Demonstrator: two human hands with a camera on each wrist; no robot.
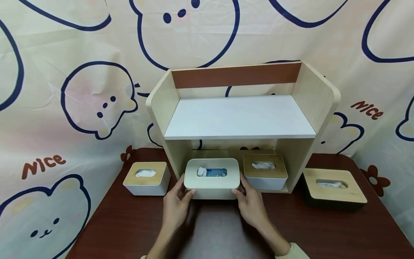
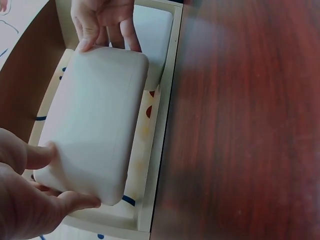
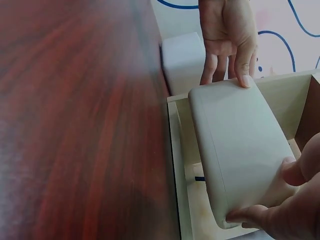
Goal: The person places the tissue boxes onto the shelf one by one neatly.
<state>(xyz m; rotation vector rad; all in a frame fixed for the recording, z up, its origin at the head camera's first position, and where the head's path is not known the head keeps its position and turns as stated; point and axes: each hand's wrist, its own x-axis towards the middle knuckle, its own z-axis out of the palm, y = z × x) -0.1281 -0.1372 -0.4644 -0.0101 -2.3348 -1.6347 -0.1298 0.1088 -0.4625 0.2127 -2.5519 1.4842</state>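
Observation:
A pale off-white tissue box (image 1: 211, 193) with rounded corners and an oval slot is held by its two ends. My left hand (image 1: 176, 208) grips the left end, thumb on the front corner and fingers along the side. At the right end, my right hand (image 1: 253, 208) holds it the same way. The box is at the front of the shelf's lower compartment, its left part before the open space there. Beside it, inside that compartment, stands a wood-lidded white tissue box (image 1: 268, 184). In the left wrist view, the held box (image 2: 95, 120) shows its smooth front face between both hands.
A two-level wooden shelf (image 1: 239, 117) with a white upper board stands at the back of the dark red-brown table (image 1: 220, 233). Another wood-lidded white tissue box (image 1: 145, 190) sits left of the shelf. To its right is a black tissue box with a wooden lid (image 1: 336, 194).

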